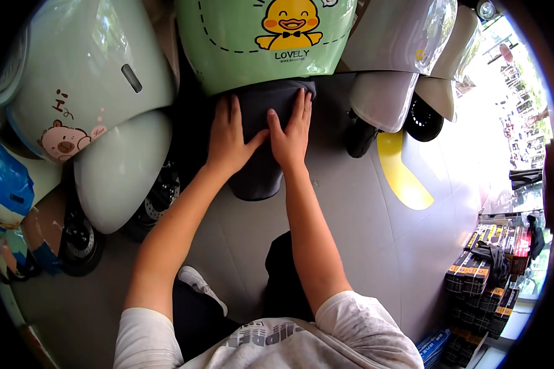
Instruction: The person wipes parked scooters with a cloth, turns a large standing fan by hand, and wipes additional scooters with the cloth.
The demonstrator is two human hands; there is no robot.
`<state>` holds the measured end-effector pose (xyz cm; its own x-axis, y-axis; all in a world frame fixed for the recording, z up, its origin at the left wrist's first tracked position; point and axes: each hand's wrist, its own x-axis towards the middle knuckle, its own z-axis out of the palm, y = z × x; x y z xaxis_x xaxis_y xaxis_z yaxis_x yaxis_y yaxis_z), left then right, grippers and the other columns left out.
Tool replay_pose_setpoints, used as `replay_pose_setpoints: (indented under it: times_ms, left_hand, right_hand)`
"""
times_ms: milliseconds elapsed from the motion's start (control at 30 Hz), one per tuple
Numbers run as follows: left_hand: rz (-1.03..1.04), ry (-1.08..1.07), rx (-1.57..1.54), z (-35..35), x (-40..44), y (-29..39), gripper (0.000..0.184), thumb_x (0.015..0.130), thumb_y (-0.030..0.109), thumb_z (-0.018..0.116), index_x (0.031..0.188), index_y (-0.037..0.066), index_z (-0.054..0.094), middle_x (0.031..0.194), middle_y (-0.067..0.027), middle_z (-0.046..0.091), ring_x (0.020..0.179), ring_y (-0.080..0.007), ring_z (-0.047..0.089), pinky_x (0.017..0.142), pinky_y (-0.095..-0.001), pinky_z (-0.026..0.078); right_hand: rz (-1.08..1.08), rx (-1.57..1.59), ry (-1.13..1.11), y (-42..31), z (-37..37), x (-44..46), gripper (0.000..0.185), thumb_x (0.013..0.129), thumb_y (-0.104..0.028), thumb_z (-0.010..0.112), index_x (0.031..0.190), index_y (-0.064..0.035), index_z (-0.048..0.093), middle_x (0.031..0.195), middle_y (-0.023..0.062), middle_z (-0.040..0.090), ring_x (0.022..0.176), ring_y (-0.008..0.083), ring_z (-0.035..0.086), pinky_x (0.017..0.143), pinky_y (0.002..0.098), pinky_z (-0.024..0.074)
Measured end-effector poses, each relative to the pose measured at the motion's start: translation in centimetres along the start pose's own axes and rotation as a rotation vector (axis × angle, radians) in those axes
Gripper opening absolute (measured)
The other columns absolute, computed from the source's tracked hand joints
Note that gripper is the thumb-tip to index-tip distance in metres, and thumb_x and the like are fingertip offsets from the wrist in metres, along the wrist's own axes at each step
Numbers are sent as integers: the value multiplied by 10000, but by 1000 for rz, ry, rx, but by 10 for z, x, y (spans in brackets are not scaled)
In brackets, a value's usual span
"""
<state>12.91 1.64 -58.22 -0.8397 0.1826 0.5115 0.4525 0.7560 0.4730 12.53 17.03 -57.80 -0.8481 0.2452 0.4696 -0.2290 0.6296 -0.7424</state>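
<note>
A light green scooter (pixel 228 61) with a smiling yellow duck (pixel 291 23) and the word LOVELY on its front panel stands before me. Below that panel, a dark grey cloth cover (pixel 258 175) is stretched over its front part, hiding what lies underneath. My left hand (pixel 229 140) rests on the cover's left side, palm down, fingers extended toward the panel. On the right side, my right hand (pixel 291 138) lies flat in the same way, fingertips close to a fold at the cover's upper edge. The two thumbs almost meet over the middle.
A pale scooter (pixel 123 166) with a bear decal stands close on the left, a blue one (pixel 5 178) beyond it. More pale scooters (pixel 385 98) line the right. Stacked boxes (pixel 480 277) rise at lower right. A yellow marking (pixel 403 175) lies on the grey floor (pixel 351 227).
</note>
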Motion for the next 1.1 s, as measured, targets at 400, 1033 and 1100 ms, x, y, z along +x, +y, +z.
replay_pose_setpoints:
  times_ms: [400, 1033, 1100]
  left_hand:
    - [218, -51, 158, 0, -9, 33, 744, 893, 310, 659, 1507, 1, 372, 1567, -307, 289, 1438, -485, 299, 1175, -559, 270]
    - [-247, 59, -427, 20, -37, -64, 653, 991, 333, 535, 1485, -56, 360, 1441, -312, 473, 1369, -442, 436, 1149, -440, 344]
    - [-248, 51, -536, 31, -50, -79, 614, 1000, 337, 502, 1468, -45, 392, 1415, -301, 507, 1339, -449, 465, 1129, -451, 362]
  right_hand:
    - [313, 177, 86, 21, 11, -26, 641, 1032, -332, 451, 1522, 56, 311, 1596, 252, 300, 1489, 376, 280, 1208, 405, 244]
    - [-344, -436, -106, -53, 36, -51, 587, 895, -209, 556, 1439, 3, 493, 1557, 153, 418, 1456, 381, 344, 1197, 504, 234]
    - [-389, -440, -137, -55, 41, -56, 609, 869, -205, 572, 1434, 8, 495, 1553, 152, 424, 1448, 369, 357, 1201, 498, 225]
